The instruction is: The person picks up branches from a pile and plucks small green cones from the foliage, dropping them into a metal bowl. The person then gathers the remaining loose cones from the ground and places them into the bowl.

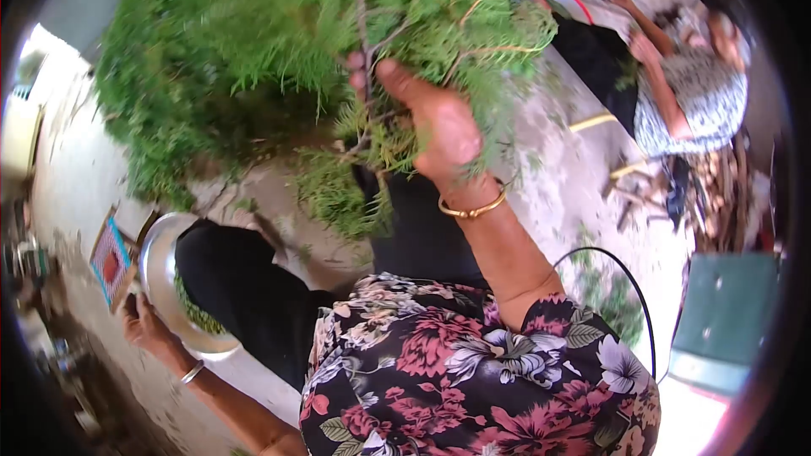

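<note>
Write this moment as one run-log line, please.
right hand: gripping leafy branch | left hand: beside blue-edged patterned object, contact unclear | metal basin: holds greenery

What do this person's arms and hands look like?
The right hand has a gold-coloured bangle at its wrist; the left hand, a silver-coloured bangle. No gloves. The right sleeve is black with pink and white flowers.

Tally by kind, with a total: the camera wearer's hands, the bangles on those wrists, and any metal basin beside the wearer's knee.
Hands: 2 (right hand, gripping a branch; left hand)
Bangles: 2 (gold bangle; silver bangle)
Metal basin: 1
Total: 5
</note>
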Tool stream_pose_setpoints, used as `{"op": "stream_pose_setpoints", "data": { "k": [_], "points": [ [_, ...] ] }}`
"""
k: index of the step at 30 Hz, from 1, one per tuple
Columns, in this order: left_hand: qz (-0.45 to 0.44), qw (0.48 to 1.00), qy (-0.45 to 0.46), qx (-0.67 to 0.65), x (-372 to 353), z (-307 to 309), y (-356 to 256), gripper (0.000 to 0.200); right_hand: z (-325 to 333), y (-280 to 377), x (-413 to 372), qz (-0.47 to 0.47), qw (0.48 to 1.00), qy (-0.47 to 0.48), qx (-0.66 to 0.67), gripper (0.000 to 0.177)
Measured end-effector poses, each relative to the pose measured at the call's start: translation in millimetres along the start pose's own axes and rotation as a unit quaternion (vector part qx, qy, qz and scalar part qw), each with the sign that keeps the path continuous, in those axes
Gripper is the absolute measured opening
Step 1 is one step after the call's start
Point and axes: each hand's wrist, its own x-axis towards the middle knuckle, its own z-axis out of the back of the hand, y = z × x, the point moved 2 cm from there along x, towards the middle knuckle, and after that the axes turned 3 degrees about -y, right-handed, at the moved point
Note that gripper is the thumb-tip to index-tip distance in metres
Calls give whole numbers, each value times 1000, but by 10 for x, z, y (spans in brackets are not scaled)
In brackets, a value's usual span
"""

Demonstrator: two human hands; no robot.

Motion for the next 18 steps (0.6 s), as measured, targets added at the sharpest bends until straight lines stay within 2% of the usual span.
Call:
{"op": "stream_pose_setpoints", "data": {
  "k": [2,3,4,6,7,8,9,10,11,12,13,14,15,16,17,18],
  "points": [
    [-28,999,20,-28,18,-340,-523,26,264,231,9,104,993,-56,-22,24],
    [-38,998,25,-37,11,-522,-710,26,391,320,31,104,983,-146,37,15],
    [-41,998,34,-44,38,-714,-784,26,540,355,55,112,981,-155,34,15],
    [-165,975,148,20,33,-1101,-926,27,1000,297,92,163,946,-226,-164,15],
    [-175,965,194,23,-24,-1295,-959,25,1245,260,156,165,944,-233,-166,15],
    [-185,953,240,28,-103,-1491,-954,24,1508,234,227,167,923,-250,-241,16],
    [-263,929,259,38,-173,-1667,-922,20,1721,283,262,165,897,-264,-314,18],
    [-261,927,265,37,-284,-1787,-941,20,1917,415,260,162,895,-269,-317,18],
    [-262,916,302,38,-469,-1884,-996,18,2069,570,245,200,784,-186,-558,21],
    [-261,904,336,39,-619,-1952,-1000,16,2168,646,195,222,611,-83,-755,25],
    [-257,899,353,47,-712,-2014,-926,16,2228,720,140,218,610,-77,-758,25],
    [-252,893,369,53,-800,-2062,-833,15,2264,802,89,176,584,-97,-786,25],
    [-196,895,399,31,-874,-2086,-744,14,2319,881,38,136,555,-117,-812,26],
    [-186,898,398,30,-936,-2089,-709,14,2394,939,-52,133,500,-103,-849,26],
    [-219,894,388,38,-991,-2080,-701,15,2482,971,-172,132,446,-86,-881,27],
    [-253,890,375,49,-1018,-2065,-706,15,2592,987,-301,93,396,-82,-910,25]
  ]
}}
